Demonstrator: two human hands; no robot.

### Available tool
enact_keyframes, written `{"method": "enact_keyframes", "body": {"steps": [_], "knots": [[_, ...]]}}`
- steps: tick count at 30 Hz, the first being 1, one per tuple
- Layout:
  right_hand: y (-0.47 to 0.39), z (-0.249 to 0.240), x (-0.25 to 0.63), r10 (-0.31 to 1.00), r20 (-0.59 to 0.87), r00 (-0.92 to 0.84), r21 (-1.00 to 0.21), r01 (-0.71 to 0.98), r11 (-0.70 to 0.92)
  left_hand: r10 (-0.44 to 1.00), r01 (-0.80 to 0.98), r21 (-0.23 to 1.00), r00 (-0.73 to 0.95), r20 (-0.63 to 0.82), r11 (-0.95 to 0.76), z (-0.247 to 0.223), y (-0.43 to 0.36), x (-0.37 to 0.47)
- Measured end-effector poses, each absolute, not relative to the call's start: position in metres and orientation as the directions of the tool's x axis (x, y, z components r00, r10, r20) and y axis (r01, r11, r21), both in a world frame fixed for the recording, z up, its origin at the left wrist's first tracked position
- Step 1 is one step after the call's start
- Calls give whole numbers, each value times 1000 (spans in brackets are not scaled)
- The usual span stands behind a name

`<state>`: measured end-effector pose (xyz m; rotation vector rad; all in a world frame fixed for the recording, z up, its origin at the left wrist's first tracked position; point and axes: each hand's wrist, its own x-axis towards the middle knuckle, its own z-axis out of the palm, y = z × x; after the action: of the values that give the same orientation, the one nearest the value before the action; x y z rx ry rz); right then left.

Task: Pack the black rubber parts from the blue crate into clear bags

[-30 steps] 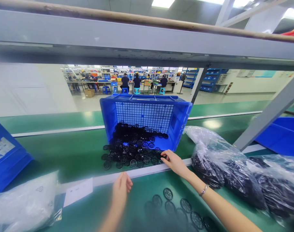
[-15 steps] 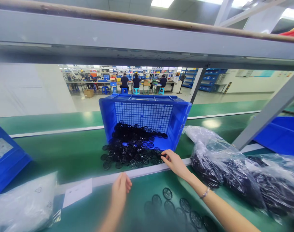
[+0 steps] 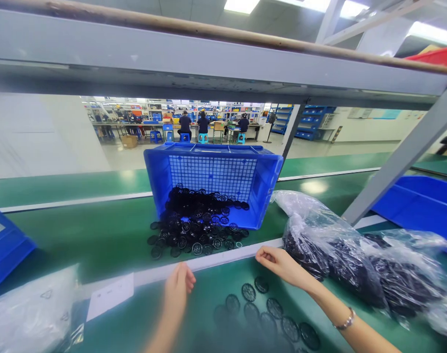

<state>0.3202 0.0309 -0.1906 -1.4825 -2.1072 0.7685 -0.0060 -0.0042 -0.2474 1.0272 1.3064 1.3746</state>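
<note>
A blue crate (image 3: pixel 213 151) lies on its side, its open top towards me. Black spoked discs, like small wheels, spill from it in a heap (image 3: pixel 194 220). My right hand (image 3: pixel 278 264) is right of the heap, over the white strip, its fingers curled together with no disc showing in them. Just below its fingertips lies a single disc (image 3: pixel 261 285). Several more discs (image 3: pixel 275 308) are spread on the green surface in front of me. My left hand (image 3: pixel 179 284) hovers near the white strip, loosely closed, with nothing visible in it.
Clear bags of black parts (image 3: pixel 329 250) lie on the right, with a blue bin (image 3: pixel 422 206) behind. On the left are a white plastic bag (image 3: pixel 32 309), a paper slip (image 3: pixel 111 296) and another blue bin (image 3: pixel 6 250). A shelf beam (image 3: pixel 216 59) crosses overhead. People sit far behind.
My right hand has drawn back from the heap's right edge towards me. Another disc now lies on the near green surface below it. The left hand stays about where it was.
</note>
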Motion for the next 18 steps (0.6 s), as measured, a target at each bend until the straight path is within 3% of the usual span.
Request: {"method": "enact_keyframes", "body": {"steps": [4,8,13,18], "knots": [[58,-189,296,920,198,-339,-545,742,391,980,-85,996,-196,-28,11,-250,-3,-7],[80,-202,265,869,240,-433,-437,751,495,982,-86,996,-187,-28,12,-253,-2,-8],[95,-213,244,878,221,-425,-432,764,479,983,-85,996,-180,-39,24,-252,-2,-8],[83,-205,253,898,186,-400,-527,730,434,983,-84,996,-179,-38,23,-251,-2,-7]]}}
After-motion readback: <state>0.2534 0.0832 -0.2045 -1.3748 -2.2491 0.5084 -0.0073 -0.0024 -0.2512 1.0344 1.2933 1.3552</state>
